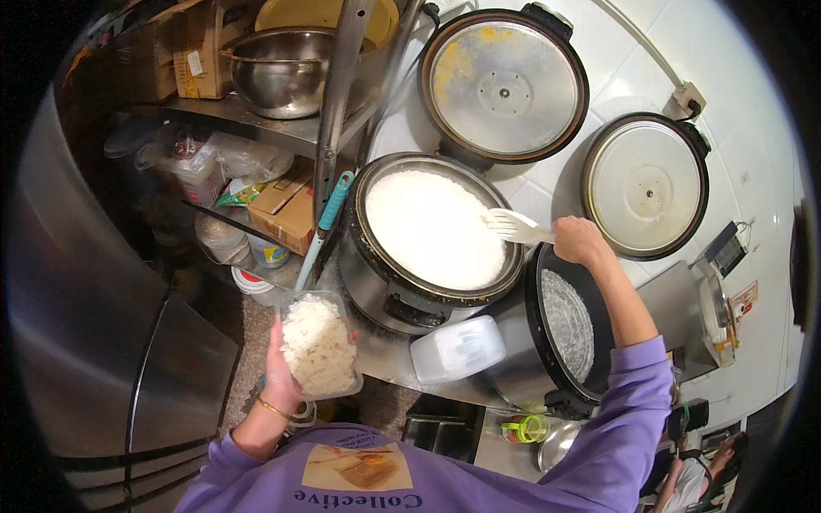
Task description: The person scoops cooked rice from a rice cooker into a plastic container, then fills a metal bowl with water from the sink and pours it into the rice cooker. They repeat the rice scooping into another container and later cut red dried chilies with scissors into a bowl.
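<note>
Head view: left hand (280,368) has its grip around a clear plastic container (344,389), fingers along the side, container low and in front of the body. Rice (315,338) inside it, heaped, whiter toward the far end, duller toward the near end. Right hand (583,239) has its grip clenched on the handle of a white slotted scoop (516,227); slotted end sits over the right edge of the rice in the big rice cooker (368,278). Cannot tell if scoop touches that rice. Cooker open, full of white rice, on metal tabletop (374,352). Second cooker (517,355) beside it to the right, open too, pale layer inside, contents unclear. Two round lids, one larger (505,90), one smaller (647,190), raised by the white tiled wall. Translucent plastic box (457,349) in front of the cookers. Turquoise-handled tool (335,203) left of the full cooker. Steel bowl (280,75) on the upper shelf, cardboard box (286,214) below. Another person (697,479) far lower right.
</note>
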### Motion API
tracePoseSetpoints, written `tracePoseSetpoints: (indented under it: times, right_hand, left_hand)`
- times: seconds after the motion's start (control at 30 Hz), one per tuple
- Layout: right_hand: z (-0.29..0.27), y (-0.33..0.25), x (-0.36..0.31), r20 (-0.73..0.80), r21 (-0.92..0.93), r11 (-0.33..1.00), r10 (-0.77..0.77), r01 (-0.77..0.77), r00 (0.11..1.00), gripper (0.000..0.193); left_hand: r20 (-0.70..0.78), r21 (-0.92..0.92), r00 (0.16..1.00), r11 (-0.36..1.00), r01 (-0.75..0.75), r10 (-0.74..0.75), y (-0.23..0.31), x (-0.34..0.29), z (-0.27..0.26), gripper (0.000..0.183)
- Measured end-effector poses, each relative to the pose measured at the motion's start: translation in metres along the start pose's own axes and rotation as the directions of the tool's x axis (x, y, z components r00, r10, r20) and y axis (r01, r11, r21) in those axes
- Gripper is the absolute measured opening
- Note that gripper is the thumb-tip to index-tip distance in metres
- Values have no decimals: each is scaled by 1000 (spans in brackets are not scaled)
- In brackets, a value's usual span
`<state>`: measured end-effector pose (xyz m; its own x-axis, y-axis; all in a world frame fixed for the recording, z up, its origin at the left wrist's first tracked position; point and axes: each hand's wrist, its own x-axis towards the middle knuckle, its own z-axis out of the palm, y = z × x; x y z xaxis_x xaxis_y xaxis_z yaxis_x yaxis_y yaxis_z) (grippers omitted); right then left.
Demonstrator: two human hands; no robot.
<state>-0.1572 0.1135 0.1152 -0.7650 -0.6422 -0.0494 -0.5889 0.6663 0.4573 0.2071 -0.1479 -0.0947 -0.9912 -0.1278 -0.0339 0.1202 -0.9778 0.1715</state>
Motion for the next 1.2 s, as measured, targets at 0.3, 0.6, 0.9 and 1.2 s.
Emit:
tracePoseSetpoints:
  times: [0.3, 0.6, 0.9, 1.2]
  right_hand:
    - [-27, 19, 37, 401, 441, 887, -58, -138, 914, 22]
    - [30, -25, 60, 530, 659, 661, -68, -359, 845, 25]
    - [-13, -124, -40, -261, -439, 854, -420, 281, 869, 28]
    - [-39, -88, -34, 59, 301, 953, -48, 28, 997, 23]
  left_hand:
    - [-151, -88, 987, 994, -67, 53, 15, 8, -8, 72]
    - [132, -297, 988, 954, -34, 77, 7, 60, -7, 80]
    - [164, -264, 979, 962, -74, 121, -1, 75, -16, 77]
    - [56, -156, 997, 987, -36, 45, 12, 54, -14, 73]
